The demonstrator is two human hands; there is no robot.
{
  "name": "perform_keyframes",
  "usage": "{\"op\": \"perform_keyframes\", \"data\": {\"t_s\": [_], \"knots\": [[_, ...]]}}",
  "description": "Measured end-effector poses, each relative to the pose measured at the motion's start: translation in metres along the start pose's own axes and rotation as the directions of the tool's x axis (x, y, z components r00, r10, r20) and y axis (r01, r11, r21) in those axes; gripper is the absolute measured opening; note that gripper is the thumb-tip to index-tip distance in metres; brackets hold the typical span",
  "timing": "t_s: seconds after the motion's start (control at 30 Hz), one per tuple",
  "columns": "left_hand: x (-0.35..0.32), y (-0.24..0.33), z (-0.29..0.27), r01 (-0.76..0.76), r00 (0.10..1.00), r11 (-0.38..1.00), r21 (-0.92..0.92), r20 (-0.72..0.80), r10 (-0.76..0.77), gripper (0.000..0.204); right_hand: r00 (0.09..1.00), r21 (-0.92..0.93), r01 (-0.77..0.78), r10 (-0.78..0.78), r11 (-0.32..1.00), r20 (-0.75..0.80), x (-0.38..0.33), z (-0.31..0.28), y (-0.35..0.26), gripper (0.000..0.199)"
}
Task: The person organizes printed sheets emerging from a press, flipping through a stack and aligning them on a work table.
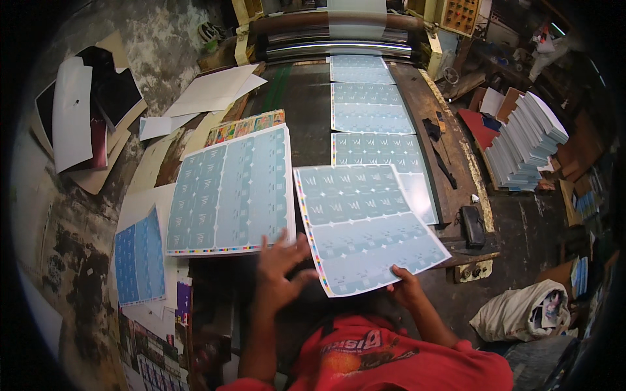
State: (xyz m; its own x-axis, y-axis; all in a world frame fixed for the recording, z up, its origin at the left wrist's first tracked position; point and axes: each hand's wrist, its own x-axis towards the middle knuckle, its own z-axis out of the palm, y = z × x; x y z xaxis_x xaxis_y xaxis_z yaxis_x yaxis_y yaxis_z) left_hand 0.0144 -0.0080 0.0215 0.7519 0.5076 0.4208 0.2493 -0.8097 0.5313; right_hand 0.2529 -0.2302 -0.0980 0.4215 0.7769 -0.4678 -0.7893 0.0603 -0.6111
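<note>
A printed sheet [358,225] in pale blue-green, with a strip of colour patches along its left edge, is pinched at its near right edge by my right hand [405,287]. It is tilted over the near end of the machine's feed bed. My left hand [283,264], slightly blurred, has its fingers spread and holds nothing; it is between that sheet and the near edge of a thick stack of matching sheets [228,189]. Several similar sheets [372,107] lie in a row on the bed, leading to the rollers [339,49].
At the left lie a blue printed sheet [140,257] and white paper [212,90]. A dark block [472,227] and a black strap [443,156] rest on the bed's right rim. On the floor at right are a tall paper pile [528,143] and a white sack [521,313].
</note>
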Motion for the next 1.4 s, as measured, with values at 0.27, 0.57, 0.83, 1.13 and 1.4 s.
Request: {"op": "perform_keyframes", "data": {"t_s": [0.27, 0.57, 0.83, 1.13, 1.4], "knots": [[0.007, -0.040, 0.004, 0.144, 0.965, 0.960, 0.239, -0.248, -0.083, 0.052, 0.984, -0.156, -0.171, 0.161, 0.973, -0.073, -0.050, -0.049, 0.042, 0.040], [0.009, -0.038, 0.006, 0.203, 0.959, 0.963, 0.176, -0.236, -0.159, 0.052, 0.978, -0.123, -0.204, 0.196, 0.971, -0.075, -0.096, -0.045, 0.055, 0.044], [0.009, -0.040, -0.004, 0.261, 0.947, 0.961, 0.093, -0.220, -0.235, 0.052, 0.991, -0.086, -0.121, 0.115, 0.989, -0.066, -0.050, -0.035, 0.043, 0.051], [0.013, -0.037, -0.002, 0.234, 0.945, 0.965, 0.119, -0.260, -0.197, 0.048, 0.989, -0.045, -0.031, 0.024, 0.999, -0.146, -0.003, -0.035, 0.035, 0.063], [0.011, -0.039, 0.001, 0.260, 0.925, 0.959, 0.113, -0.313, -0.214, 0.032, 0.945, 0.002, 0.084, -0.079, 0.996, -0.317, -0.001, -0.023, 0.038, 0.045]]}}
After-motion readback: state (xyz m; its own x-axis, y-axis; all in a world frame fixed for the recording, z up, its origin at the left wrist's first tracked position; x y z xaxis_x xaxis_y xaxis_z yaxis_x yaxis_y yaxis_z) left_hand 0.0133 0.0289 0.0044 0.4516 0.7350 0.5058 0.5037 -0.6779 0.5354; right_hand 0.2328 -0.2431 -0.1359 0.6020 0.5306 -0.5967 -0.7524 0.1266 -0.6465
